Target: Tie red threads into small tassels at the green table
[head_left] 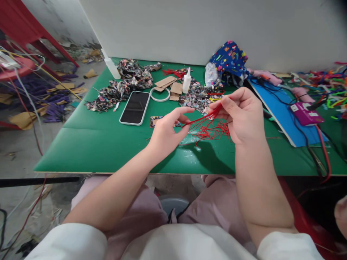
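Both my hands are raised over the green table (pixel 89 144), working a bundle of thin red cords (pixel 208 126). My left hand (pixel 166 131) pinches one end of the cords between thumb and fingertips. My right hand (pixel 240 113) is closed around the other end, with the strands stretched between the two hands. Loose loops of cord hang down and rest on the table under my right hand.
A phone (pixel 135 107) lies face up left of my hands, beside a white ring (pixel 159 94), cardboard pieces (pixel 169 83) and floral fabric scraps (pixel 119 90). Two glue bottles (pixel 186 81) stand further back. A blue board (pixel 284 112) with cables lies to the right.
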{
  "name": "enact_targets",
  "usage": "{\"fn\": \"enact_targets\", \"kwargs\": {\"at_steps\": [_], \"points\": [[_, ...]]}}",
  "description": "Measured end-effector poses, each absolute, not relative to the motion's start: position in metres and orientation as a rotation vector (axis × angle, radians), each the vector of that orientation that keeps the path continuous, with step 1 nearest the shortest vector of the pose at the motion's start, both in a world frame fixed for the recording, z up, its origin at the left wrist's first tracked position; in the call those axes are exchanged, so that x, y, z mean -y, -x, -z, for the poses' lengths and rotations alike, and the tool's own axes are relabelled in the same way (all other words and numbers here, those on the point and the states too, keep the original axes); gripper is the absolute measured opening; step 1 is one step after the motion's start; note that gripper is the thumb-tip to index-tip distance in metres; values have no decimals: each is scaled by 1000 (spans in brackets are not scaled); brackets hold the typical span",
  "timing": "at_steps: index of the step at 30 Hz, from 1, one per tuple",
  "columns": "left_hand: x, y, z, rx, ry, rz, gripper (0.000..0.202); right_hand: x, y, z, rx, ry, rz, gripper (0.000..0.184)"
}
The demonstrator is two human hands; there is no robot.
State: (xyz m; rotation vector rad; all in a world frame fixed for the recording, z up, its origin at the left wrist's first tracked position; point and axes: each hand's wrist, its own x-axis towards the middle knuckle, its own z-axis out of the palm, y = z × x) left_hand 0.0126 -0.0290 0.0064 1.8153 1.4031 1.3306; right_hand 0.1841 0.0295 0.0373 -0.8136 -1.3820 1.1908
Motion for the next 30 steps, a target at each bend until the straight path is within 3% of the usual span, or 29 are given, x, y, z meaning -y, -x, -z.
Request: {"fn": "enact_targets", "kwargs": {"at_steps": [7, 13, 30], "points": [[27, -12, -6, -1334, -1748, -1319, 38, -30, -184, -37, 1391, 805, -1198, 21], [23, -15, -2, -1244, -1539, -1288, 15, -29, -183, -38, 1399, 826, -1193, 23], [24, -18, -3, -719, -874, -1280, 8, -28, -182, -37, 1450, 899, -1145, 26]]}}
